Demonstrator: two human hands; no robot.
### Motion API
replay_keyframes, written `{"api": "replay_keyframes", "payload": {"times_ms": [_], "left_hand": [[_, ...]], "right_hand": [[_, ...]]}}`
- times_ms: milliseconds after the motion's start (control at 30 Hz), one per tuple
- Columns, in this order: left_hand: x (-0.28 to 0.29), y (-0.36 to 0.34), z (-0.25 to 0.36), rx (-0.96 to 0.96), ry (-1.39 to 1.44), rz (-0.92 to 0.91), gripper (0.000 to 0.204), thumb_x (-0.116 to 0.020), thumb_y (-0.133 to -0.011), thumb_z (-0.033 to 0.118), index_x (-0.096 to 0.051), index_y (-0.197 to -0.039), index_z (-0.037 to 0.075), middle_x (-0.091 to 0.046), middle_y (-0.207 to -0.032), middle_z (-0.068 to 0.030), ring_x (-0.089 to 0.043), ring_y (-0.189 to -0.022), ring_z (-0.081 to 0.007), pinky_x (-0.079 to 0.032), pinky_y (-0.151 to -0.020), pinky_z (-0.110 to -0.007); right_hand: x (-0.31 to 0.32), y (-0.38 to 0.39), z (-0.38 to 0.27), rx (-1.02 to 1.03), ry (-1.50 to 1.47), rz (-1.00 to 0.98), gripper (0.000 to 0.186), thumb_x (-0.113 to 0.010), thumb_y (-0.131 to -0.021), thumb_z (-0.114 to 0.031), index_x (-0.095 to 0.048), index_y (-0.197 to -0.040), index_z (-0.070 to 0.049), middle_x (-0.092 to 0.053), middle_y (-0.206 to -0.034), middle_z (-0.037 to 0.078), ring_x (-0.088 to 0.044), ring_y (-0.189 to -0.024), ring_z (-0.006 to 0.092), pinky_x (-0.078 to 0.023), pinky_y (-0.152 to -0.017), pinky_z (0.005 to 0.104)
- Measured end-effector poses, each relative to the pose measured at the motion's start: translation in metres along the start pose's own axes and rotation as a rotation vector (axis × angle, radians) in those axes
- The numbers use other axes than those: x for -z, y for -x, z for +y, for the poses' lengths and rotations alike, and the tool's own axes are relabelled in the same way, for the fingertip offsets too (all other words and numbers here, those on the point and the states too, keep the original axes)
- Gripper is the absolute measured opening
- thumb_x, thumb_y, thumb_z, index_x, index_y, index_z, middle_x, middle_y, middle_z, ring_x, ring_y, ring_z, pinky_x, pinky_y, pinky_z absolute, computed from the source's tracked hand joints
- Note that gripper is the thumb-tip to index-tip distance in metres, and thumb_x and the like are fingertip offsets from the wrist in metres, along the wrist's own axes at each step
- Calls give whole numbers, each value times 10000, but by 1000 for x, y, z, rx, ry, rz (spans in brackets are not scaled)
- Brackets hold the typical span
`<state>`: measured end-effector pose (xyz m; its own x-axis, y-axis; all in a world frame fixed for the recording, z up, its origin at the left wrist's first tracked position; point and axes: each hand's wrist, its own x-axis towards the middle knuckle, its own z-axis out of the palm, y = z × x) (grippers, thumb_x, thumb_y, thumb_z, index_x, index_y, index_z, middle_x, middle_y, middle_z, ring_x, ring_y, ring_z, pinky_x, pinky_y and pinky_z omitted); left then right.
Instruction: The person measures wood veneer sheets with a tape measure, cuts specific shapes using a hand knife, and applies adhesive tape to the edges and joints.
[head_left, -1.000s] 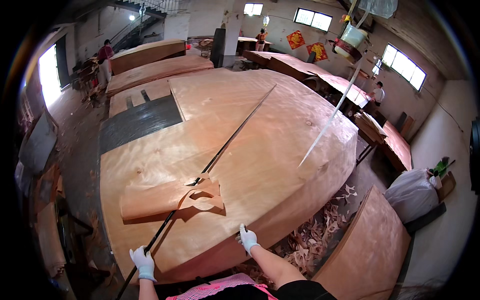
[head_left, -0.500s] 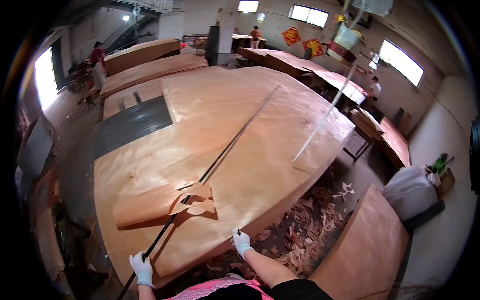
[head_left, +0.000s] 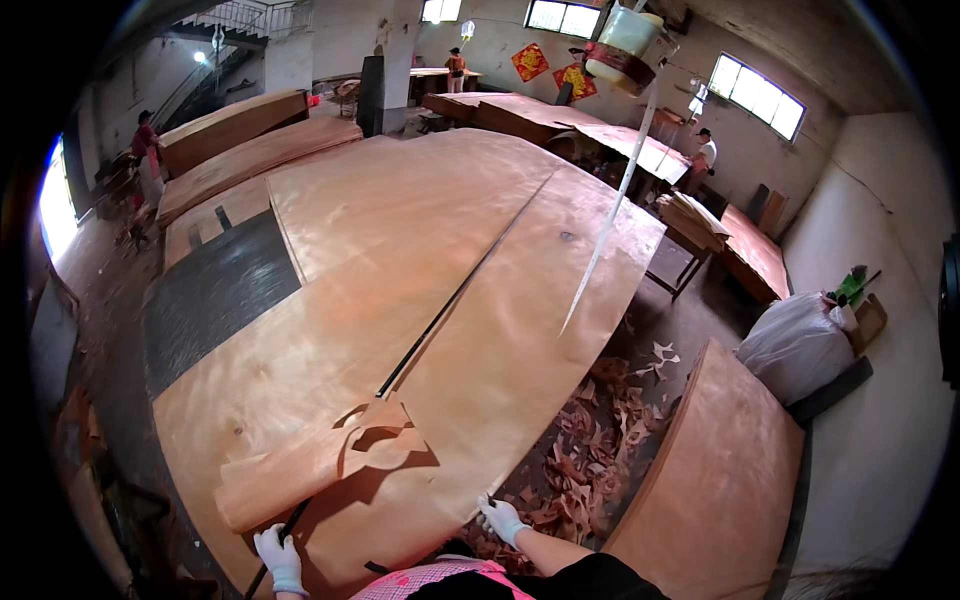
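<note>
A large stack of pale wood veneer sheets (head_left: 330,330) spreads out in front of me. Across its top runs a long, thin black rod (head_left: 440,318), and a loose curled veneer piece (head_left: 290,465) covers part of it. My left hand (head_left: 281,562), in a white glove, is closed around the rod's near end, close to the curled piece. At the stack's right edge is my right hand (head_left: 502,520), also gloved, its fingers curled together. A small dark tip shows at those fingers, too small to name.
Veneer scraps (head_left: 590,450) litter the floor to the right, beside another veneer stack (head_left: 715,460). A white sack (head_left: 800,340) leans by the wall. Above the stack hangs a container (head_left: 622,50) with a pale tube (head_left: 610,220). Several people work farther back.
The curled veneer piece has come nearer to me and now covers the rod where the rod had crossed over it. Both hands sit lower in the picture; the view has shifted.
</note>
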<state>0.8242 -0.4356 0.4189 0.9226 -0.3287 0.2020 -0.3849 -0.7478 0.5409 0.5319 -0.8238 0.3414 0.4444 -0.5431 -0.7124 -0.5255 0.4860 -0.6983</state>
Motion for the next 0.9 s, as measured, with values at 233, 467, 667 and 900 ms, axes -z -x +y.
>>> {"api": "replay_keyframes", "payload": {"times_ms": [233, 467, 667, 900], "left_hand": [[-2, 11, -7, 2, -202, 23, 242, -733, -725, 92, -657, -950, 47, -641, -899, -142, -570, -926, -346, -386, -944, -464], [-32, 7, 22, 36, -238, -71, 263, -748, -724, 141, -668, -961, 60, -647, -890, -136, -581, -937, -334, -294, -1098, -532], [-25, 21, 0, -48, -356, 63, 260, -736, -742, 192, -680, -964, 69, -663, -905, -142, -599, -945, -332, -349, -1024, -529], [-27, 2, 27, -1, -414, -77, 247, -711, -758, 269, -686, -955, 123, -643, -902, -101, -591, -962, -288, -316, -1032, -524]], "right_hand": [[12, 16, 23, -120, 339, -33, 524, -492, -982, -502, -684, -946, -16, -701, -794, 94, -636, -601, 182, -486, -539, 323], [30, -42, 31, -63, 550, -113, 576, -439, -991, -526, -687, -1017, -6, -736, -838, 103, -638, -614, 185, -493, -560, 321], [-45, -33, -63, 81, 333, -26, 569, -420, -995, -543, -673, -1006, -33, -735, -852, 103, -621, -573, 166, -476, -529, 307], [-42, -53, -84, 73, 77, 80, 584, -432, -996, -570, -623, -832, -43, -603, -611, 56, -505, -439, 135, -394, -414, 273]]}}
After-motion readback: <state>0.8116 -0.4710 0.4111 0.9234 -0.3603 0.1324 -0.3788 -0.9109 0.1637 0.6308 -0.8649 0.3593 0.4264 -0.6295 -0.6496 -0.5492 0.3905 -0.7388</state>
